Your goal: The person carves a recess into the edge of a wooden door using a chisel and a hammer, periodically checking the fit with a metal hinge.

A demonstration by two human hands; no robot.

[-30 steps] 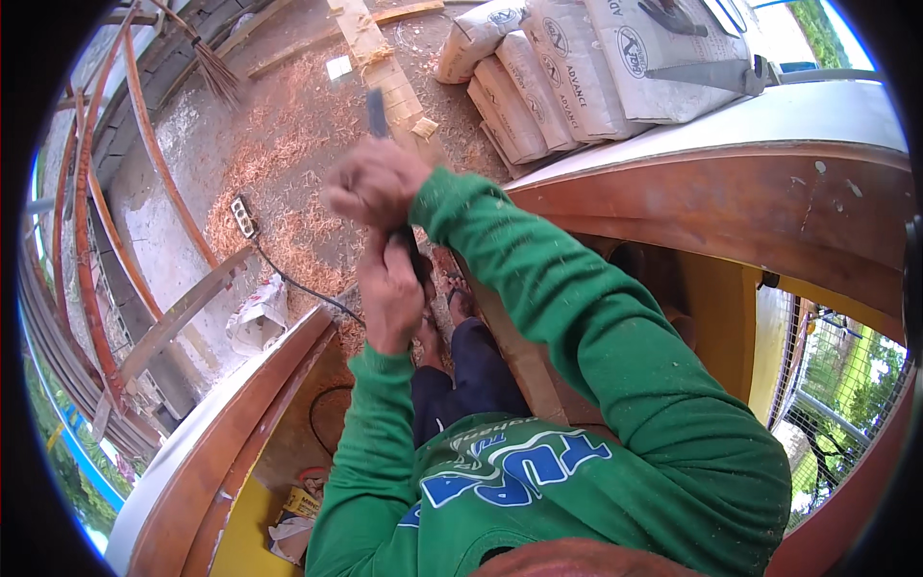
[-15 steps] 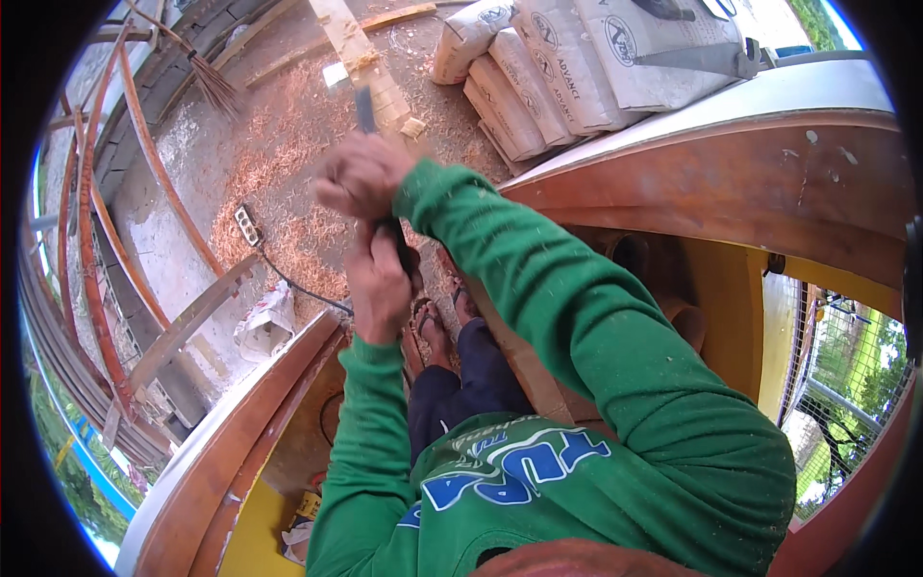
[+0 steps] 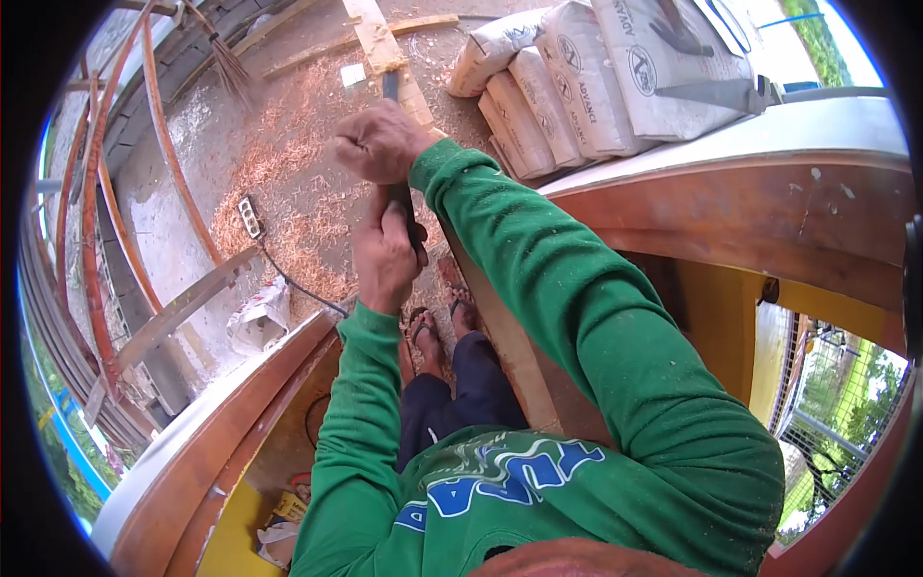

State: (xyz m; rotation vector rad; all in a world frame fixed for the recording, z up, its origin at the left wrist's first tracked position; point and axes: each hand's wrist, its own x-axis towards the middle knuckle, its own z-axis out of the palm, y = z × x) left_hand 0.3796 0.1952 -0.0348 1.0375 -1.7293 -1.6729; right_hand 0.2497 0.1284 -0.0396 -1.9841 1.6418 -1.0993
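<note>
My right hand (image 3: 383, 144) is closed in a fist round a long, dark tool with a flat grey blade (image 3: 389, 87); its exact kind does not show. Lower down, my left hand (image 3: 383, 258) wraps round the tool's black rear part (image 3: 401, 197). Beyond my right fist, the blade reaches a raised curl of wood (image 3: 389, 66) on a pale board (image 3: 378, 38). The board runs away from me beneath my hands and right forearm, which hide part of it.
Wood shavings (image 3: 279, 159) cover the floor to the left, around a power strip (image 3: 250, 217). Paper sacks (image 3: 577, 82) are piled at the far right, with a handsaw (image 3: 707, 93) on top. Brown-edged counters (image 3: 731, 207) flank me; a twig broom (image 3: 226, 60) stands far left.
Both hands have pushed forward with the tool, and its blade now meets the wood curl it was short of before. The view has shifted slightly.
</note>
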